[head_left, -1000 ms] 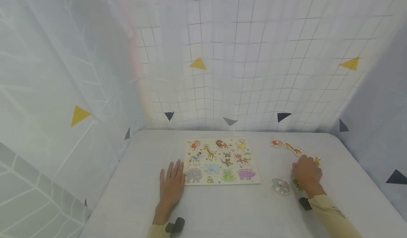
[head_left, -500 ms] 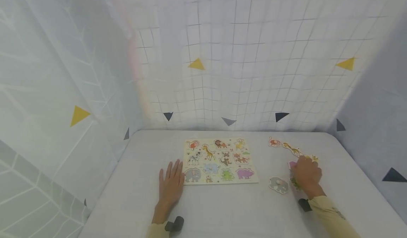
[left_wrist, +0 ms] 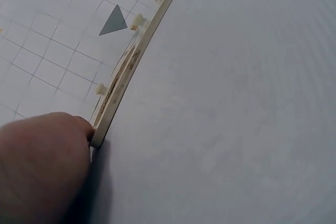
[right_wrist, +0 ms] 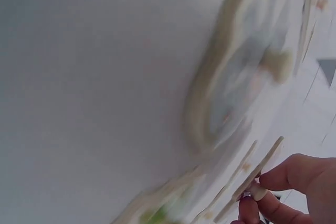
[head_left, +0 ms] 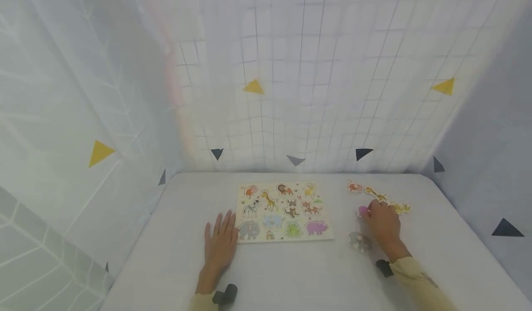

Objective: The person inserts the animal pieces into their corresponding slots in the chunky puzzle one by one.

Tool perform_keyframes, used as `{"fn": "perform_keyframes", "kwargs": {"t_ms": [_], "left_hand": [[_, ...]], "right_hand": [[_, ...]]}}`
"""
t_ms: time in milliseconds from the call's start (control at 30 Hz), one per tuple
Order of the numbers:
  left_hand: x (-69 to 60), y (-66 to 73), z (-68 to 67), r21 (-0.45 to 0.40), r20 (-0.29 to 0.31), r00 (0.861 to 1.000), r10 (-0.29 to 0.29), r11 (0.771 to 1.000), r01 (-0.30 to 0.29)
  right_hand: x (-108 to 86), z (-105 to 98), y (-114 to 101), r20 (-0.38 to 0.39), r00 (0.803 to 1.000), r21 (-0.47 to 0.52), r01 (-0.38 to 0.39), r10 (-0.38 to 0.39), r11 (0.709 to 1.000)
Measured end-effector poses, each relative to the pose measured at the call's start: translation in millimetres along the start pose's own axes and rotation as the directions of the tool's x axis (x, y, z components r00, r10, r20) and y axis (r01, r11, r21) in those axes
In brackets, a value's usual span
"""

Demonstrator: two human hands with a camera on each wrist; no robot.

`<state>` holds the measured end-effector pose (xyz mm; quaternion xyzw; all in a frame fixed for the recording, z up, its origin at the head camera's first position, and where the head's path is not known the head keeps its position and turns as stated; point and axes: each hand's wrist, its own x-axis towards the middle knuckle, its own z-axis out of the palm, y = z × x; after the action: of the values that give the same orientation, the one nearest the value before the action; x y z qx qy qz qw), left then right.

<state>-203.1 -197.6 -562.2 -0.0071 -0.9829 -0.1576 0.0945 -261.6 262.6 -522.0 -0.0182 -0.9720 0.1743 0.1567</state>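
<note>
My right hand (head_left: 384, 227) pinches a purple hippo puzzle piece (head_left: 362, 211) by its small knob (right_wrist: 258, 190); in the right wrist view the piece is edge-on, raised off the table. Below it lies a grey elephant piece (head_left: 359, 242), blurred in the right wrist view, with a green frog piece (right_wrist: 157, 212) beside it. My left hand (head_left: 220, 242) rests on the table with straight fingers, touching the left edge of the animal puzzle board (head_left: 287, 240). That edge-on board (left_wrist: 126, 77) shows several knobs in the left wrist view.
Beyond my right hand lie a monkey piece (head_left: 355, 187), a giraffe piece (head_left: 375, 193) and a yellow piece (head_left: 402, 208). The white table (head_left: 291, 274) ends at a hanging grid-patterned curtain (head_left: 282, 117) at the back.
My right hand has lifted the hippo piece and moved left with it, towards the board. My left hand stays beside the board. The head view has shifted slightly.
</note>
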Motion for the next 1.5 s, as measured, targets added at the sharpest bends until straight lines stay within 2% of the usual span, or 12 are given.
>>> {"fn": "perform_keyframes", "kwargs": {"t_ms": [67,300,500,800,933,1167,1500], "left_hand": [[1.7,-0.5,0.8,-0.004,-0.011,1.000,0.004,1.000,-0.004],[4.7,-0.3,1.3,-0.031,-0.004,1.000,-0.015,0.999,0.015],[4.8,-0.6,1.5,-0.054,-0.026,1.000,-0.011,0.999,0.010],[7.7,-3.3,3.6,-0.033,0.024,0.999,-0.025,0.999,0.026],[6.8,-3.4,3.5,-0.035,0.037,0.999,-0.029,0.999,0.030],[5.3,-1.6,0.4,-0.022,0.007,1.000,-0.017,1.000,0.017],[2.1,-1.2,2.6,-0.027,0.020,0.999,-0.026,0.999,0.026]], "right_hand": [[1.5,1,-9,0.013,1.000,-0.002,0.019,-0.019,1.000],[5.4,8,-36,0.133,0.990,0.009,0.050,-0.050,0.999],[1.8,8,-61,0.190,0.979,0.032,0.068,-0.073,0.997],[-3.6,21,-88,0.287,0.954,0.013,0.083,-0.083,0.996],[-5.5,28,-96,0.297,0.950,0.018,0.101,-0.102,0.995],[-13.2,28,-109,0.299,0.942,0.051,0.142,-0.151,0.989],[-20.0,36,-112,0.280,0.944,0.031,0.175,-0.176,0.984]]}}
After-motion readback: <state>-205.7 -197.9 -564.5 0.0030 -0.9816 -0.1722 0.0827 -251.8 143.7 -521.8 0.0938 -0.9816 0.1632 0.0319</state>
